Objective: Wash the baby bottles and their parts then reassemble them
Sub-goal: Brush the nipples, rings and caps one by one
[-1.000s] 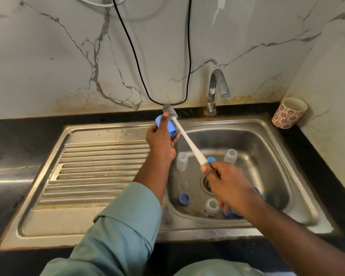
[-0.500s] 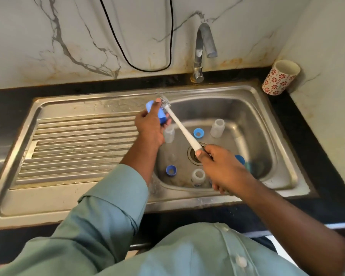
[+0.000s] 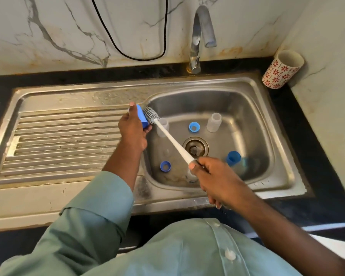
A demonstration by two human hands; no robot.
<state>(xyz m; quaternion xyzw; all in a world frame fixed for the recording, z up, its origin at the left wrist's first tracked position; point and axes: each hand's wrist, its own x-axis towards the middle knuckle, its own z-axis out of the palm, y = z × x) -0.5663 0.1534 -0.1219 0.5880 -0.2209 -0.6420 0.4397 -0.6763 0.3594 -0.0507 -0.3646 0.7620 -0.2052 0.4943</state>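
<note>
While the left hand (image 3: 132, 130) grips a blue cap (image 3: 142, 118) over the left rim of the sink (image 3: 253, 86), the right hand (image 3: 211, 176) holds the brush (image 3: 168, 136), its bristles touching the cap. Two clear bottles (image 3: 214, 122) and blue rings (image 3: 194, 127) stand well apart around the drain (image 3: 195, 147). No writing is readable on the flowered cup (image 3: 281, 70).

Bottle cap (image 3: 142, 118): blue; brush (image 3: 168, 136): white handle, grey bristles. In the steel-grey sink (image 3: 253, 92): two blue rings (image 3: 194, 127) (image 3: 165, 166), a blue cap (image 3: 233, 157), translucent whitish bottles (image 3: 214, 122). Cup (image 3: 282, 69): white with red flower pattern; wall (image 3: 68, 26): white marble, grey veins; sleeve (image 3: 92, 222): pale green.
</note>
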